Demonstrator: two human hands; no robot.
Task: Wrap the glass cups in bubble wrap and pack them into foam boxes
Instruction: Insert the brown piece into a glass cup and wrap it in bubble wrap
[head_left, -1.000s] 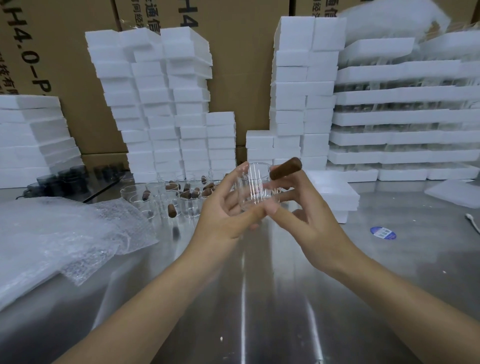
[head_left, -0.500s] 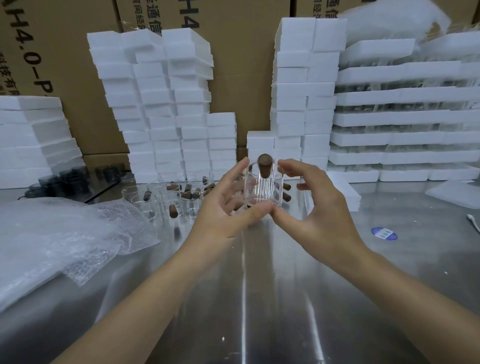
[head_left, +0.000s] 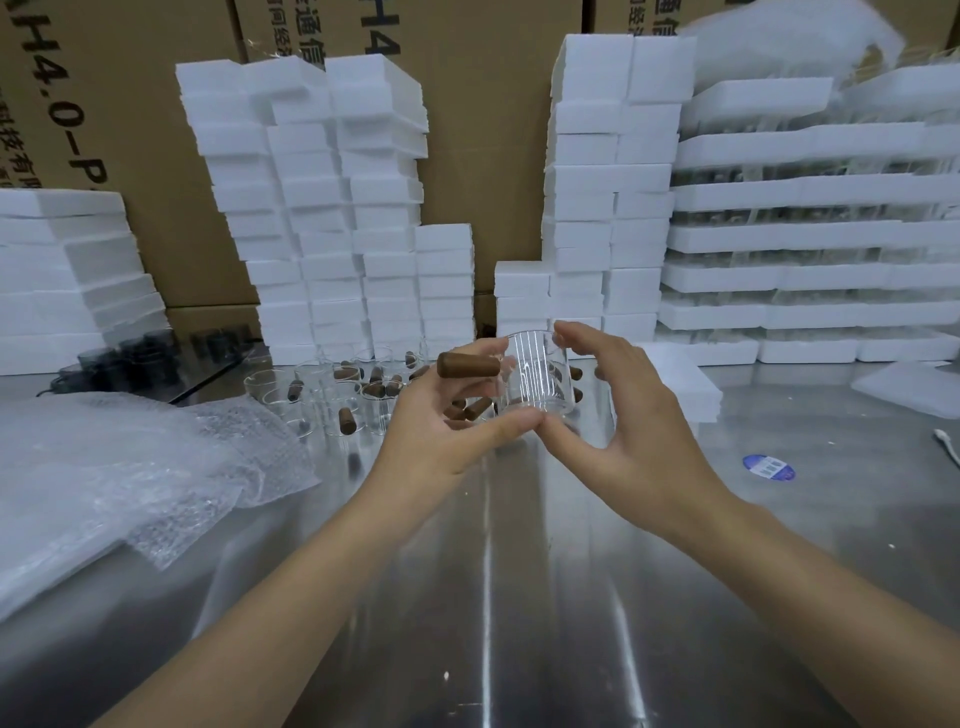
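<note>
A clear ribbed glass cup (head_left: 537, 376) is held upright in mid-air over the steel table (head_left: 488, 597). Its brown wooden handle (head_left: 466, 365) sticks out to the left. My left hand (head_left: 447, 426) grips the cup from the left, thumb under its base. My right hand (head_left: 623, 415) cradles it from the right, thumb at the base and fingers curved over the rim. Behind the hands stand several more glass cups (head_left: 317, 395) with brown handles. Sheets of bubble wrap (head_left: 130, 467) lie at the left. Stacks of white foam boxes (head_left: 332, 208) rise at the back.
Cardboard cartons (head_left: 467, 62) form the back wall. Foam trays loaded with glassware (head_left: 810, 244) are stacked at the right. Dark glass cups (head_left: 124, 353) sit at the far left. A blue sticker (head_left: 769, 466) and a loose foam piece (head_left: 909, 387) lie on the table's right side.
The cup has been turned between my hands: its wooden handle pointed right, then towards me, and now points left. Both hands stayed in about the same place.
</note>
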